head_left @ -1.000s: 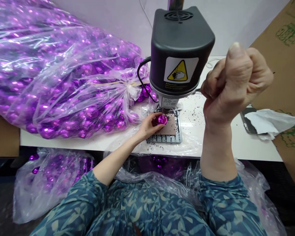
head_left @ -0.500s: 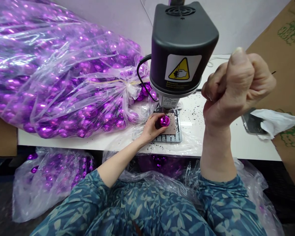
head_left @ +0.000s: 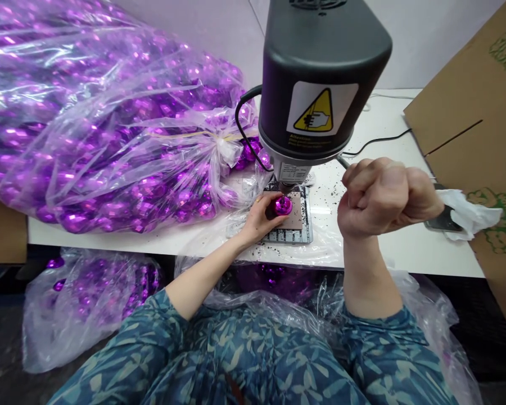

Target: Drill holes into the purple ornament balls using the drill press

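My left hand (head_left: 261,218) is closed around the side of a shiny purple faceted ball (head_left: 283,206). The ball rests on a brown board over the slotted metal base (head_left: 293,235) of a small bench drill press (head_left: 316,62). The drill bit (head_left: 284,192) comes down at the top of the ball; whether it has entered the surface I cannot tell. To the right of the drill head, my right hand (head_left: 388,197) is a fist around the end of the press's lever (head_left: 343,162), most of which the fingers hide.
A big clear bag of purple balls (head_left: 122,140) fills the table's left side. Dark shavings dot the white table (head_left: 413,247). A phone (head_left: 444,222) lies under crumpled tissue (head_left: 474,214), beside a cardboard box (head_left: 480,135). Another bag (head_left: 88,304) hangs below the table edge.
My left hand brought the ball rightward under the bit, then held it there. My right fist has swung down with the lever. The drill head looks larger and higher in view.
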Motion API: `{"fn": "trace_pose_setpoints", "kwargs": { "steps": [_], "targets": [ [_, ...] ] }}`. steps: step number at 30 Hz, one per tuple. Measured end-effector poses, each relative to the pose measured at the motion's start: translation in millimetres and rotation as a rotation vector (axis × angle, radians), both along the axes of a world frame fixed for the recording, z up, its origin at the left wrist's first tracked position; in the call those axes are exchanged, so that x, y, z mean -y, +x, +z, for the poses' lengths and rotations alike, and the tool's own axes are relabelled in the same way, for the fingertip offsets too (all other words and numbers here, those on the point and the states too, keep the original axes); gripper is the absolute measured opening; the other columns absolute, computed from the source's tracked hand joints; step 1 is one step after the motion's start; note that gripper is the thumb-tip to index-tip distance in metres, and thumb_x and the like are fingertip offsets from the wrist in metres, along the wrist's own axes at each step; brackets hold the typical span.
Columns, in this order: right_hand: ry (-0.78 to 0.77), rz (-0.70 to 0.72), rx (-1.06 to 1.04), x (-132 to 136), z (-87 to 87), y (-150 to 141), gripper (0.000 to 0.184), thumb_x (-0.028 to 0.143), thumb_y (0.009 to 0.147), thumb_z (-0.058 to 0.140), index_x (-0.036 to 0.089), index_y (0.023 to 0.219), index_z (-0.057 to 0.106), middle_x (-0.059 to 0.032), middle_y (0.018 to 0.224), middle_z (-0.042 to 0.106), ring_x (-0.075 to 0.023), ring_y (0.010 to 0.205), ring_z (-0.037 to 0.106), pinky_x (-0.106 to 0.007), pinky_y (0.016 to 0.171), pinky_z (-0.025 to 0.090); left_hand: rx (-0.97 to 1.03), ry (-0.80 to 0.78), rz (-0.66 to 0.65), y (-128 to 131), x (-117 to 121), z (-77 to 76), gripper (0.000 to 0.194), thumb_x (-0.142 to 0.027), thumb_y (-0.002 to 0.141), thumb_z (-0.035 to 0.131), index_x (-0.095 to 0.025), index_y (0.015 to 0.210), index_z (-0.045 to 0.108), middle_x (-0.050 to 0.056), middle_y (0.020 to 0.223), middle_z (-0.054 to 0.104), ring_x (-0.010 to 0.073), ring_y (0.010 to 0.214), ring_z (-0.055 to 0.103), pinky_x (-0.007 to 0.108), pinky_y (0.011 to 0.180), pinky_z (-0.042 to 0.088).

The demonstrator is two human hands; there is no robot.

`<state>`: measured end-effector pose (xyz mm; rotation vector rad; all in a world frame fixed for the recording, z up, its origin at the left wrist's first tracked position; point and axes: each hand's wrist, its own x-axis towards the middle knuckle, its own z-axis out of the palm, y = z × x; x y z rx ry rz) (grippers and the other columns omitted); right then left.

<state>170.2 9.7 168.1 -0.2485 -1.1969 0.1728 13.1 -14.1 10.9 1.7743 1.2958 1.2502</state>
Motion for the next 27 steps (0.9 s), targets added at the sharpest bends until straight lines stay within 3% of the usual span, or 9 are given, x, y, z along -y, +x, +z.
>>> {"fn": "trace_pose_setpoints", "kwargs": {
  "steps": [7, 17, 19, 23, 25, 27],
  "targets": [
    [0.188, 0.029, 0.073, -5.2, -12.3, 5.0, 0.046, 0.014, 0.090, 0.052, 0.016, 0.062, 0.016, 0.0070, 0.043, 0.018, -0.0008, 0.034, 0.024, -0.020, 0.037, 0.026, 0.006, 0.008, 0.000, 0.2, -0.8, 0.8, 0.050, -0.029, 0.080, 0.089, -0.023, 0.125, 0.067, 0.011, 0.131, 0.072, 0.0314, 0.125, 0.065, 0.050, 0.113, 0.049],
    [0.247, 0.044, 0.143, -6.2, -26.3, 6.9, 0.046, 0.008, 0.086, 0.052, 0.017, 0.056, 0.018, 0.0069, 0.041, 0.022, -0.0034, 0.033, 0.023, -0.023, 0.035, 0.023, 0.036, 0.008, 0.008, 0.8, 0.4, -0.1, 0.050, -0.029, 0.080, 0.089, -0.023, 0.124, 0.067, 0.011, 0.128, 0.072, 0.0307, 0.123, 0.065, 0.049, 0.111, 0.050],
    [0.188, 0.029, 0.092, -4.1, -17.1, 4.5, 0.050, 0.012, 0.089, 0.054, 0.016, 0.057, 0.016, 0.0066, 0.042, 0.020, -0.0030, 0.033, 0.025, -0.023, 0.035, 0.023, 0.025, 0.010, 0.002, 1.6, -0.7, -0.4, 0.049, -0.029, 0.080, 0.089, -0.023, 0.124, 0.067, 0.011, 0.129, 0.072, 0.0309, 0.124, 0.065, 0.050, 0.111, 0.050],
    [-0.080, 0.015, 0.025, -5.9, 20.5, 1.5, 0.057, 0.028, 0.093, 0.062, 0.017, 0.053, 0.023, 0.0064, 0.040, 0.028, -0.0033, 0.034, 0.030, -0.025, 0.036, 0.021, 0.021, -0.007, 0.062, 4.5, 2.0, 4.3, 0.049, -0.031, 0.082, 0.087, -0.023, 0.125, 0.065, 0.012, 0.128, 0.071, 0.0310, 0.121, 0.066, 0.049, 0.108, 0.051],
    [-0.190, 0.037, 0.055, -9.5, 37.5, 2.0, 0.057, 0.034, 0.092, 0.065, 0.018, 0.052, 0.028, 0.0064, 0.040, 0.033, -0.0036, 0.035, 0.030, -0.026, 0.038, 0.020, 0.010, 0.034, 0.130, 3.8, 14.2, 10.7, 0.048, -0.033, 0.083, 0.086, -0.023, 0.125, 0.064, 0.011, 0.124, 0.071, 0.0303, 0.116, 0.067, 0.048, 0.104, 0.053],
    [-0.242, 0.057, 0.074, -12.5, 47.1, 3.3, 0.055, 0.036, 0.092, 0.066, 0.019, 0.054, 0.031, 0.0071, 0.041, 0.034, -0.0030, 0.035, 0.030, -0.026, 0.040, 0.021, -0.048, 0.114, 0.106, -0.4, 38.2, 17.6, 0.044, -0.037, 0.086, 0.083, -0.022, 0.122, 0.065, 0.011, 0.117, 0.073, 0.0285, 0.108, 0.068, 0.044, 0.096, 0.055]
  ]
}}
